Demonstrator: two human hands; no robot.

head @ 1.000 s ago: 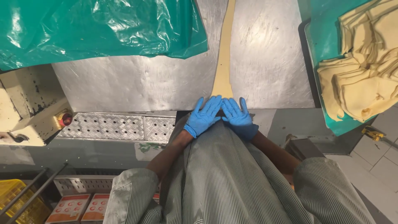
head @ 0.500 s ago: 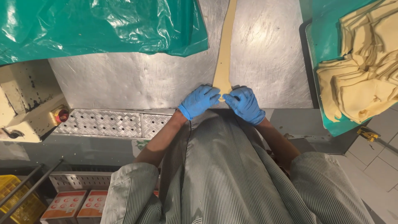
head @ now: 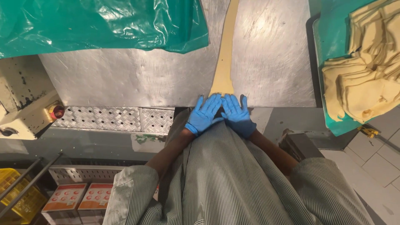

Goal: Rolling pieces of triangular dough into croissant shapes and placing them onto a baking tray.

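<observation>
A long pale yellow strip of dough (head: 225,54) lies on the steel table (head: 125,79), widening toward me. Both my hands wear blue gloves. My left hand (head: 205,114) and my right hand (head: 236,114) lie flat, side by side, fingers spread, over the near end of the strip at the table's front edge. The strip's near end is hidden under my palms. Neither hand grips anything.
A crumpled green plastic sheet (head: 96,25) covers the table's back left. At the right a tray lined with green plastic (head: 329,37) carries several folded dough pieces (head: 366,79). A cream machine housing with a red button (head: 56,111) stands left. Perforated metal plate (head: 112,118), yellow crate (head: 16,196) below.
My hands gripped the strip's end half a second ago; now they lie flat and have slid back toward me at the table's edge.
</observation>
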